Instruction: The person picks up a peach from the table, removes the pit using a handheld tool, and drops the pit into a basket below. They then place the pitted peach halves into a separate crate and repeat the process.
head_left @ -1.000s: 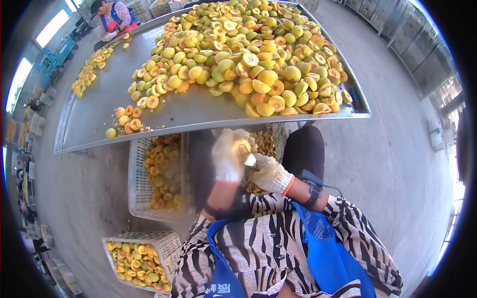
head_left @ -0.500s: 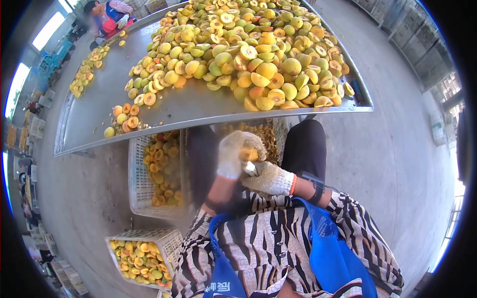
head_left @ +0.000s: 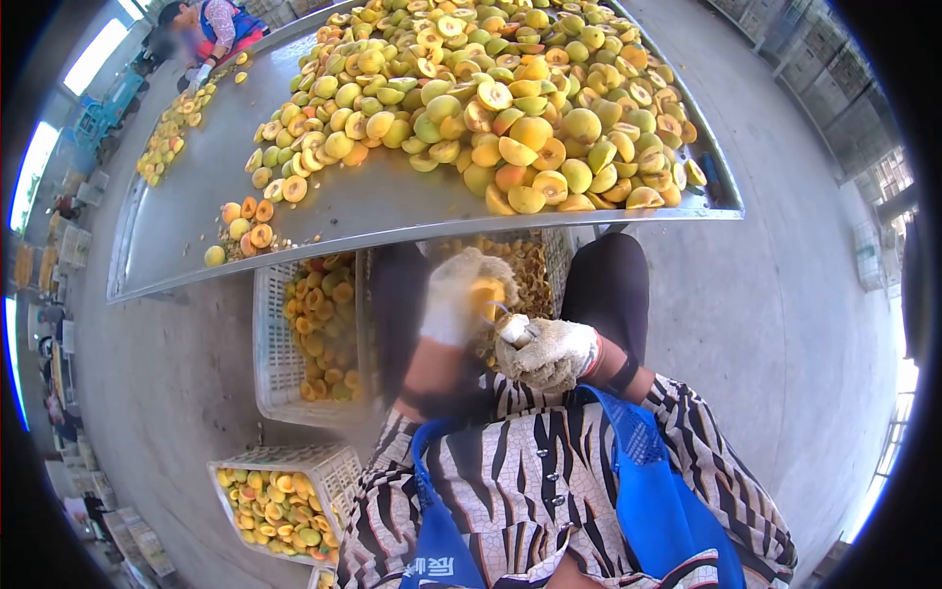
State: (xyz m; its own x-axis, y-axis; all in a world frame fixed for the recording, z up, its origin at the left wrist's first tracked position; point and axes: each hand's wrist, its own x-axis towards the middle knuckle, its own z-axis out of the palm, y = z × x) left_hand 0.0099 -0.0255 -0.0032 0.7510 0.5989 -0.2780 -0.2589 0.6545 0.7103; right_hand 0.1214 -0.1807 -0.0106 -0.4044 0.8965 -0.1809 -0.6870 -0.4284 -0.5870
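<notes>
In the middle of the head view, below the table's front edge, my gloved left hand [head_left: 461, 290] has its fingers closed round a yellow peach half [head_left: 488, 295]. My gloved right hand [head_left: 551, 355] grips a small pitting tool [head_left: 514, 330] with a pale handle. A thin curved metal end on the tool reaches toward the fruit's cut side. Motion blurs my left hand and the fruit. Behind them, between my knees, a crate [head_left: 535, 273] holds brownish-yellow scraps. Heaped above on the metal table [head_left: 363, 201] are many halved peaches [head_left: 530, 128], some with stones showing.
To the left under the table stands a white crate [head_left: 280, 363] of pitted halves. A second crate [head_left: 339, 481] of halves sits lower left. A co-worker [head_left: 221, 34] in a blue apron reaches over fruit at the table's far left corner. Stacked crates line the right wall.
My right hand has shifted slightly right and down, and the tool's curved end now shows beside the peach half. The co-worker has leaned forward and reached down to the fruit.
</notes>
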